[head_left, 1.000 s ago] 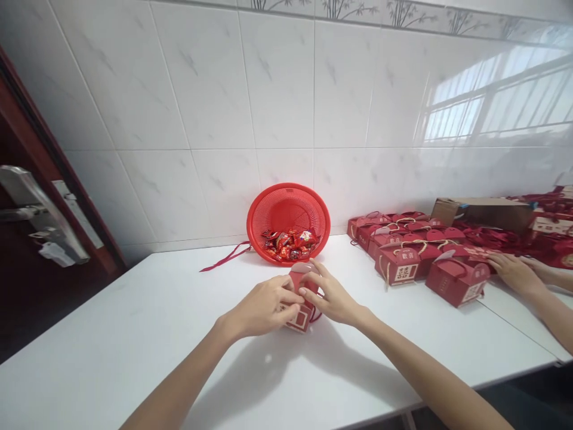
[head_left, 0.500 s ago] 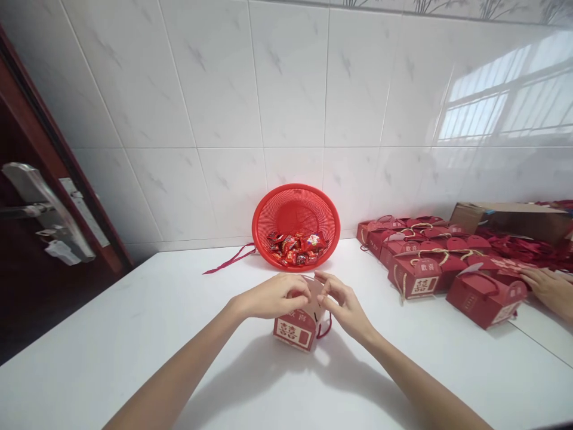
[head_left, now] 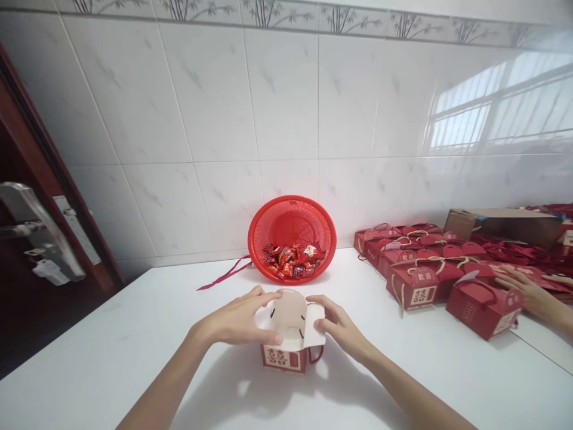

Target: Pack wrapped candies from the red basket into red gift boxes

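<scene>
A small red paper gift box [head_left: 284,360] with gold-and-white lettering stands on the white table in front of me. Its top flaps are spread apart, showing the pale inside and dark slots. My left hand [head_left: 237,319] grips the left side, thumb on the front flap and forefinger at the back flap. Between thumb and fingers, my right hand [head_left: 340,325] holds the right flap [head_left: 314,327]. A dark red cord handle [head_left: 317,355] hangs at the box's right side. Behind it, a red plastic basket [head_left: 292,209] leans on the wall, with wrapped candies [head_left: 295,261] in its lower part.
Closed red gift boxes [head_left: 416,280] with cord handles stand in rows at the right. Beyond them is a brown cardboard carton [head_left: 505,224] among red material. Another person's hand [head_left: 530,292] rests there. A red ribbon [head_left: 224,275] trails left of the basket; a door handle [head_left: 27,221] is far left.
The box's top flaps have been pulled apart, exposing the inside. My hands have moved from together over the top to its two sides. The view has tilted up slightly.
</scene>
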### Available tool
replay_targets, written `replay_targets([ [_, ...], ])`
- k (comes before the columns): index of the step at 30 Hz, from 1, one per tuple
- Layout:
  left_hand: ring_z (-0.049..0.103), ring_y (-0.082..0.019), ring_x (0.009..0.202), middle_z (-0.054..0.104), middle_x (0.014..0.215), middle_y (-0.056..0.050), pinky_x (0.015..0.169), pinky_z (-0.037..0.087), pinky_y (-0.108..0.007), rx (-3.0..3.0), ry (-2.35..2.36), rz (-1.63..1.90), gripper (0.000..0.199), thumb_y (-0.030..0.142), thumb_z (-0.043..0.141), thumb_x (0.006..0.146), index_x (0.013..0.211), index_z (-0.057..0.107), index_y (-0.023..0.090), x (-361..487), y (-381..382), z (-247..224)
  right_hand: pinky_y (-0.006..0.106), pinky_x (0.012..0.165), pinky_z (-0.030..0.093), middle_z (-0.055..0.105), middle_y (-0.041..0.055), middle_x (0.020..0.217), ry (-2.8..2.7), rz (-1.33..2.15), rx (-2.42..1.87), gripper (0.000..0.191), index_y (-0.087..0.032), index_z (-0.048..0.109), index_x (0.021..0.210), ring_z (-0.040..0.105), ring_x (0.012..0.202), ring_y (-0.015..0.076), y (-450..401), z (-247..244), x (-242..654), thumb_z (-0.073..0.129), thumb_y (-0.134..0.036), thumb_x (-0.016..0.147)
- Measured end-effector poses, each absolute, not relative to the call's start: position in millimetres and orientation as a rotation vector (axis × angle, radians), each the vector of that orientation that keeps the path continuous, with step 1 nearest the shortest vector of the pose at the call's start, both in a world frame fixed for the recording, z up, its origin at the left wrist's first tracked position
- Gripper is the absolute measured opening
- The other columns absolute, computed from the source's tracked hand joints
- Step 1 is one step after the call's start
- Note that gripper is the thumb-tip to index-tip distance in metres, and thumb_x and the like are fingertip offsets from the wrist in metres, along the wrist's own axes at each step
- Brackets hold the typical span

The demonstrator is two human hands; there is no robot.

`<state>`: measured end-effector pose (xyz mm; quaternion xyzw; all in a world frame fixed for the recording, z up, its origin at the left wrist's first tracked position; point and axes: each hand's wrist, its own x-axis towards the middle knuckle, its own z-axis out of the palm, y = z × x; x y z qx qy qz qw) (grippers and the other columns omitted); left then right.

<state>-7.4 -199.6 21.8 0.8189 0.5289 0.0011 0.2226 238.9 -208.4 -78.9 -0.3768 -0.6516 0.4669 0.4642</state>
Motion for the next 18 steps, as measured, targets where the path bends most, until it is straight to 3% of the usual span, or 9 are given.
replay_targets([
  [5,0.055,-0.032,0.120,0.048,0.136,-0.011,0.100,0.045,-0.041,2.205,1.427,0.126,0.108,0.071,0.068,0.067,0.157,0.023,0.031,-17,-201,-1,0.039,0.088,0.047,0.065,0.0038,0.115,-1.578,1.147,-0.972,0.052,-0.025,0.059,0.124,0.056,0.089,0.0223,-207,-86,236,0.051,-0.030,0.073],
  [8,0.056,-0.033,0.119,0.046,0.139,-0.012,0.098,0.047,-0.043,2.217,1.431,0.210,0.109,0.071,0.068,0.067,0.157,0.021,0.032,-18,-205,-11,0.044,0.101,0.042,0.061,0.0043,0.131,-1.552,1.163,-0.968,0.058,-0.026,0.055,0.132,0.055,0.110,0.0263,-206,-89,235,0.049,-0.030,0.074],
  [10,0.055,-0.035,0.121,0.045,0.142,-0.013,0.097,0.048,-0.044,2.259,1.441,0.244,0.107,0.072,0.067,0.069,0.157,0.020,0.034,-16,-208,-14,0.047,0.111,0.033,0.053,0.0044,0.145,-1.537,1.181,-0.953,0.061,-0.025,0.052,0.138,0.044,0.132,0.0284,-204,-92,234,0.049,-0.030,0.076],
  [13,0.041,-0.044,0.136,0.030,0.155,-0.017,0.104,0.043,-0.051,2.313,1.524,0.206,0.112,0.074,0.068,0.066,0.158,0.016,0.034,-10,-212,-14,0.048,0.119,0.021,0.038,0.0035,0.158,-1.515,1.221,-0.935,0.066,-0.025,0.045,0.146,0.025,0.148,0.0272,-199,-99,234,0.048,-0.035,0.081],
  [16,0.021,-0.051,0.145,0.014,0.163,-0.019,0.111,0.031,-0.058,2.332,1.591,0.131,0.120,0.076,0.070,0.061,0.158,0.014,0.032,-6,-211,-14,0.047,0.121,0.017,0.032,0.0029,0.161,-1.509,1.224,-0.908,0.067,-0.026,0.041,0.149,0.020,0.151,0.0262,-192,-107,236,0.048,-0.040,0.083],
  [18,0.017,-0.049,0.147,0.015,0.163,-0.019,0.111,0.031,-0.057,2.352,1.557,0.137,0.121,0.076,0.069,0.062,0.159,0.011,0.032,-6,-207,-18,0.047,0.121,0.018,0.034,0.0027,0.160,-1.497,1.209,-0.873,0.067,-0.027,0.041,0.149,0.022,0.150,0.0264,-188,-113,237,0.049,-0.041,0.084],
])
